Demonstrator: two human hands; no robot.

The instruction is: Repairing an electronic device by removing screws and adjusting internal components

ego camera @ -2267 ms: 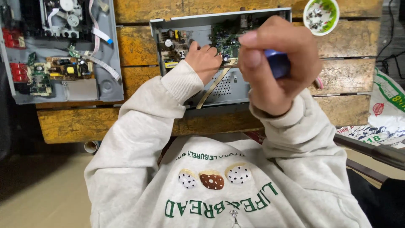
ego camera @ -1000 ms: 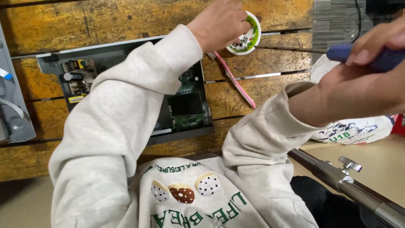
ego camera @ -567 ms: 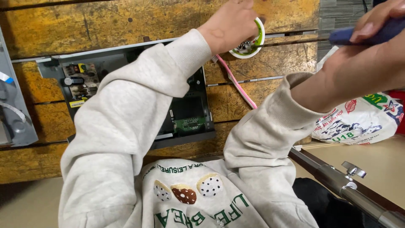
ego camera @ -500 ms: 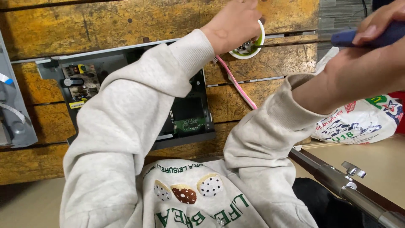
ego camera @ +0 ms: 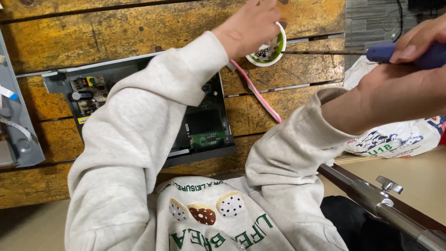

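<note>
Wooden bench [ego camera: 116,28] bearing an opened grey device chassis [ego camera: 204,135]; right hand [ego camera: 399,88] closed around a blue-handled screwdriver [ego camera: 409,52]; left hand [ego camera: 251,25], fingers bent, reaching into a small green-rimmed bowl [ego camera: 268,52]; pink toothbrush [ego camera: 258,95] just beside it

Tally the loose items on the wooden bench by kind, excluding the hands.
Small round green-rimmed white cup: 1
Blue-handled screwdriver: 1
Pink toothbrush: 1
Opened grey electronics chassis with circuit boards: 1
Grey drive unit with ribbon cables at the left edge: 1
Printed plastic bag: 1
Total: 6
</note>
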